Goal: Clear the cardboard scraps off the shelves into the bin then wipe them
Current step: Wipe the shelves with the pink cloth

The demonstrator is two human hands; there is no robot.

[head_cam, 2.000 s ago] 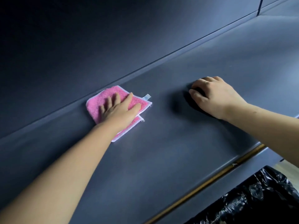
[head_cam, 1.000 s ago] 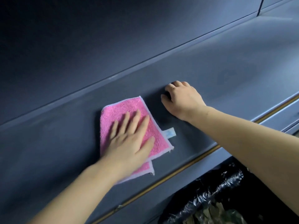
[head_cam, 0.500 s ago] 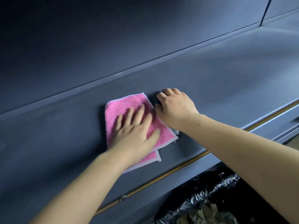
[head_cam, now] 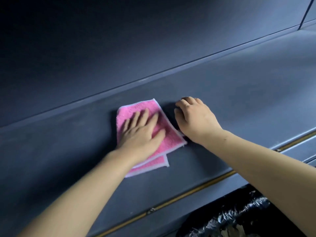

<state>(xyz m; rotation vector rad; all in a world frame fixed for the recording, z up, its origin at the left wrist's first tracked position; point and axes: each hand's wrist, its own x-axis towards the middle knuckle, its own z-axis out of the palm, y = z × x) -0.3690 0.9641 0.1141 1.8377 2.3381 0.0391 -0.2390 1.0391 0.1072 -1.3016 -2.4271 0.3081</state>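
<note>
A folded pink cloth [head_cam: 131,109] with a pale border lies flat on the dark grey shelf [head_cam: 239,93]. My left hand [head_cam: 142,134] presses down on the cloth with its fingers spread and flat. My right hand [head_cam: 196,118] rests on the shelf just right of the cloth, fingers curled under, its wrist over the cloth's right corner. Whether it holds anything is hidden. No cardboard scraps show on the shelf.
The shelf's front edge [head_cam: 196,187] carries a thin brass-coloured strip. Below it at the lower right stands a bin with a black plastic liner [head_cam: 239,218], brownish scraps inside. A dark back panel [head_cam: 119,48] rises behind the shelf.
The cloth under my left hand has slid from the back left toward the front and middle of the shelf. My right hand moved left until it sat beside the cloth.
</note>
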